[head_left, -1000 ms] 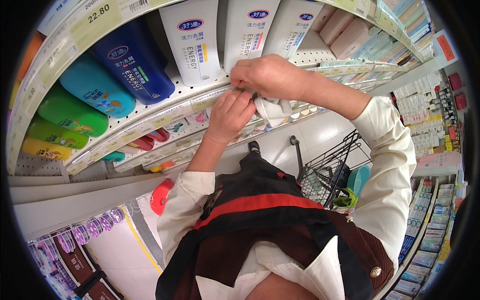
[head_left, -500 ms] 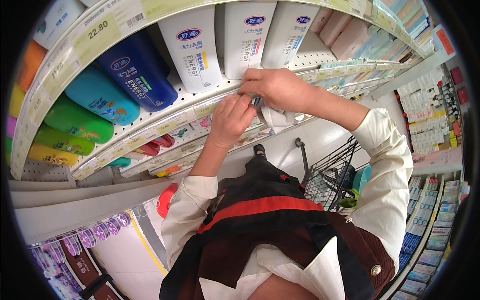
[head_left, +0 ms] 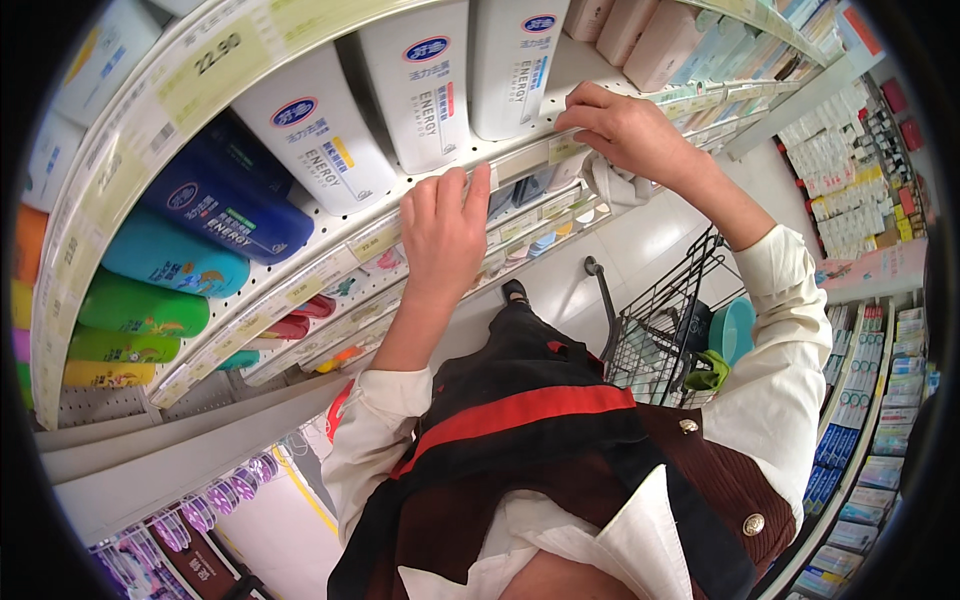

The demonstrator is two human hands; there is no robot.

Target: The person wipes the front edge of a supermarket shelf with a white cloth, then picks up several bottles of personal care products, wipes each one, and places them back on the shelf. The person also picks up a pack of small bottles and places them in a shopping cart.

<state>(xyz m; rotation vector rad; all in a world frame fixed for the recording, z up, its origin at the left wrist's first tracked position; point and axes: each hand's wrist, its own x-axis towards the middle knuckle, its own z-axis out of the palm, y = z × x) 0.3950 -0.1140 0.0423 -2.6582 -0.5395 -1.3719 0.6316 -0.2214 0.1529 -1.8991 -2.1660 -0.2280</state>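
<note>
My left hand (head_left: 443, 238) rests with its fingers stretched upward against the label strip (head_left: 335, 262) on the shelf's front edge, below the white shampoo bottles (head_left: 418, 90). Farther right along the same edge is my right hand (head_left: 632, 138). Its thumb and index finger are bent at the strip, just above a small yellowish price label (head_left: 566, 148). A grey cloth (head_left: 612, 182) hangs beneath this hand, apparently held by its curled lower fingers, which are partly hidden. A dark blue bottle (head_left: 225, 205) lies to the left of the white ones.
Turquoise (head_left: 175, 250) and green bottles (head_left: 140, 303) fill the shelf's left end. Pinkish boxes (head_left: 660, 45) stand at the right. A black wire shopping cart (head_left: 655, 345) with a teal basin (head_left: 735, 330) is beside me. Packed shelves (head_left: 855, 430) line the right side.
My hands were close together at the label strip; now they are apart, the right one farther right with the cloth. The left hand's fingers have straightened. The view has shifted along the shelf.
</note>
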